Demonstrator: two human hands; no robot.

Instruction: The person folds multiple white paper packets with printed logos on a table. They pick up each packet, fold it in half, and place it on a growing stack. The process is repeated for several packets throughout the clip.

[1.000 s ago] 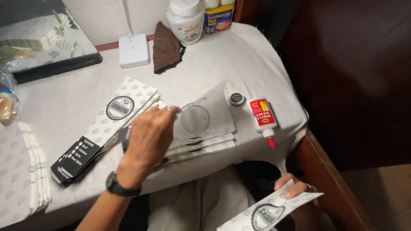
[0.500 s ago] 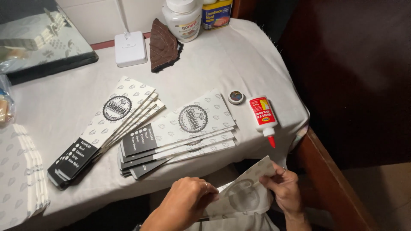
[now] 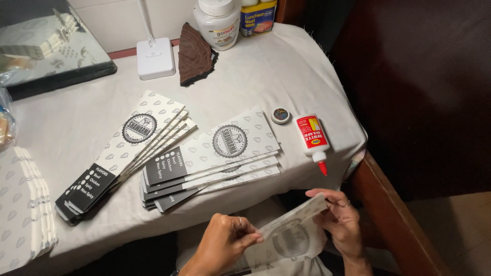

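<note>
Our left hand [image 3: 225,243] has come off the table stacks and now joins our right hand [image 3: 341,221] pinching one printed paper sleeve [image 3: 289,237] at the frame's lower centre, below the fanned stack [image 3: 215,158].

Home, cloth-covered table [image 3: 92,128], food jars [image 3: 219,23]

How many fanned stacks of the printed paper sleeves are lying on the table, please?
3: one stack at left-centre, one stack in the middle beside the glue bottle, and one plainer stack at the left edge, partly cut off.
</note>
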